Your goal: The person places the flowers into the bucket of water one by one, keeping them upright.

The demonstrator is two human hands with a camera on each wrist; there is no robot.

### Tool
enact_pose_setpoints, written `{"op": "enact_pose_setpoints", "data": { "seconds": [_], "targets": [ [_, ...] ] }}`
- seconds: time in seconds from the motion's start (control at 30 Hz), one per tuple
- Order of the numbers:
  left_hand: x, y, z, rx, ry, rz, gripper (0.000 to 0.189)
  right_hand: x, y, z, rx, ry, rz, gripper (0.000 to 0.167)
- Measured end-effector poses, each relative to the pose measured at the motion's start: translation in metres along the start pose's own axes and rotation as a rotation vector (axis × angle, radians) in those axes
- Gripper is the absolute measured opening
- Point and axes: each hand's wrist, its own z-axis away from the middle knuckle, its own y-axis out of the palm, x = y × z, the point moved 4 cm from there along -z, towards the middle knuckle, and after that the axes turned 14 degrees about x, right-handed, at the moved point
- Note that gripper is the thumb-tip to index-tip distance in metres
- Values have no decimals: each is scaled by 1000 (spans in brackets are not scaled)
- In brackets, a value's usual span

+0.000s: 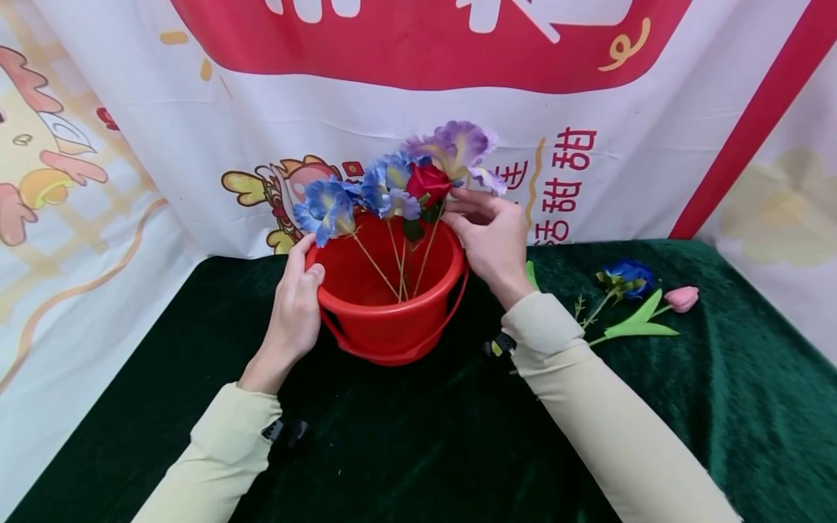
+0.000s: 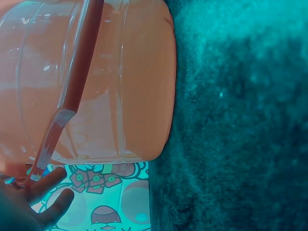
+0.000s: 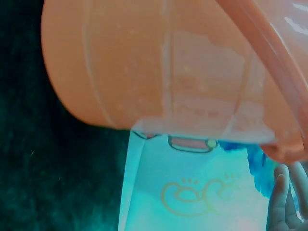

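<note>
One red bucket [image 1: 392, 330] stands at the frame's centre, its rim [image 1: 366, 308] gripped by the left hand [image 1: 294, 305], while the right hand [image 1: 492, 238] appears to pinch the stem [image 1: 430, 245] of the purple flower [image 1: 458, 150] at upper centre, presumably light, soft-petalled and best held by that stiffer stem.

Dark green velvety cloth [image 1: 405, 436], white backdrop [image 1: 314, 116] behind it with cartoon figures [image 1: 288, 195] and red lettering [image 1: 567, 190].

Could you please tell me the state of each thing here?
Red bucket, upright
Bucket handle, lowered
Blue flowers, standing in bucket
Red rose, standing in bucket
Purple flower, leaning in bucket
Blue rose, lying down
Pink tulip, lying down
Left hand, gripping the bucket
Right hand, apparently pinching purple flower
</note>
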Motion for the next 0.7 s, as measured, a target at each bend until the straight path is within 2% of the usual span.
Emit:
{"op": "enact_pose_setpoints", "data": {
  "seconds": [0.27, 0.43, 0.6, 0.7],
  "targets": [
    [0, 1, 0, 0, -2, 3, 62, -19, -35, 16, 81, 135, -23, 25],
    [0, 1, -1, 0, 6, 6, 62, -43, -66, 29, 65, 195, -47, 24],
    [1, 1, -1, 0, 13, 15, 61, -73, -93, 35, 45, 358, -21, 31],
    [1, 0, 0, 5, 14, 20, 61, -87, -103, 37, 65, 464, 34, 33]
  ]
}}
